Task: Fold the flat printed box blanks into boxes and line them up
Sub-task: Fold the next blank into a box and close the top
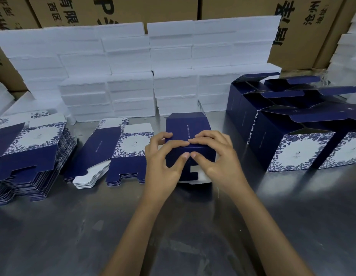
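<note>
Both forearms reach forward from the bottom edge and meet at a dark blue box (190, 140) standing on the grey worktop (173, 226), in the middle between the flat stacks and the finished boxes. The left hand (163, 158) curls round the box's left side, fingers on top, thumb pressing the near face. The right hand (215, 156) mirrors it on the right side, fingers bent over the top edge, thumb meeting the left thumb at the centre. Both hands grasp the box. A white flap shows below the thumbs; whether it is tucked in I cannot tell.

To the left lie two stacks of blanks (29, 154), blue with white floral panels. To the right stand folded boxes (292, 136) with top flaps open, touching one another in rows. White foam blocks (129, 76) are piled behind, with brown cartons (302, 32) beyond.
</note>
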A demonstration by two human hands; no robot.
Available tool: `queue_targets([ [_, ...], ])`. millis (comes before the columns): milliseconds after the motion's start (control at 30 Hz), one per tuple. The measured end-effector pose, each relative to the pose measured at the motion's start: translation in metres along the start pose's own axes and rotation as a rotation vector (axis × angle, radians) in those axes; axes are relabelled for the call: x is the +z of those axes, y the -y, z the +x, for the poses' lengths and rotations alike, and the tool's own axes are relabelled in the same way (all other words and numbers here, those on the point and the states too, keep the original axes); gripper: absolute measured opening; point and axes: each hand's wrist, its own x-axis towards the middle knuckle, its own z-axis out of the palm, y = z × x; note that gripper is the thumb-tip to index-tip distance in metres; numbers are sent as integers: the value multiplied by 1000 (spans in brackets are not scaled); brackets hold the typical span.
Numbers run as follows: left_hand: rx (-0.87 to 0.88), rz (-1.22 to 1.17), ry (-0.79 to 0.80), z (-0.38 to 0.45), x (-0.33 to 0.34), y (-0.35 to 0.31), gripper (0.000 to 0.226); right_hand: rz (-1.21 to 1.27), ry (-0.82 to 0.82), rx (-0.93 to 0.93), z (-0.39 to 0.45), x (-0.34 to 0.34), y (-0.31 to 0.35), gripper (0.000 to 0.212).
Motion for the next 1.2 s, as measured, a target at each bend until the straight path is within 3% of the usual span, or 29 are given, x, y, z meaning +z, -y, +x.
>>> queue_targets([
  [133, -66, -121, -30, 1, 3, -6, 27, 75, -62, 36, 3, 3, -3, 22],
  [267, -75, -136, -17, 1, 3, -5, 22, 108, -25, 39, 3, -3, -4, 28],
  [400, -103, -192, -9, 6, -3, 0, 20, 298, -44, 168, 2, -10, -5, 27],
  [633, -91, -175, 66, 7, -11, 1, 19, 437, -23, 235, 1, -14, -8, 24],
  [967, -35, -139, 48, 6, -12, 4, 29, 605, -48, 244, -1, -20, -19, 28],
  [1033, 42, -19, -17, 2, -6, 6, 29, 626, -48, 241, -1, -20, -19, 28],
  [1100, 224, 207, -54, -1, -3, 9, 30, 650, -35, 249, -2, -20, -20, 31],
  [1200, 386, 369, 41, -3, -1, 16, 32, 638, -17, 286, -3, -21, -24, 42],
])
